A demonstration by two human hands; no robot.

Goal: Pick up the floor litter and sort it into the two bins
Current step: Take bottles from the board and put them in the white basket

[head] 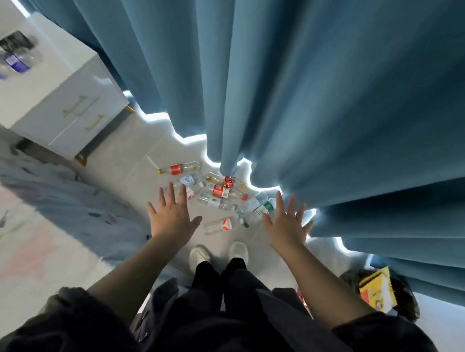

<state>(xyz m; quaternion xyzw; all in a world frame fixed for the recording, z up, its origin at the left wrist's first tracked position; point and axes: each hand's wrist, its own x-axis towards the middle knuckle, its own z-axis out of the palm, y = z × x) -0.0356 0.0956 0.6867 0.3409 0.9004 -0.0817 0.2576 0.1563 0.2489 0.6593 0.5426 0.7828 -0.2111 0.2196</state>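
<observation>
Litter lies scattered on the pale floor ahead of my feet: a clear bottle with a red label (179,169), another red-labelled bottle (222,192), a red carton (227,181), a small clear bottle with a red and white label (219,226), a blue and white carton (187,179) and several clear bottles with green caps (259,207). My left hand (172,215) and my right hand (287,223) are stretched forward above the litter, fingers spread, holding nothing. A dark bin lined with a black bag (405,297) stands at my right, with a yellow package (376,292) in it.
A blue curtain (319,85) hangs straight ahead and to the right, its hem touching the litter. A white cabinet (62,102) with bottles on top stands at the left. A bed with a floral cover (22,226) fills the lower left.
</observation>
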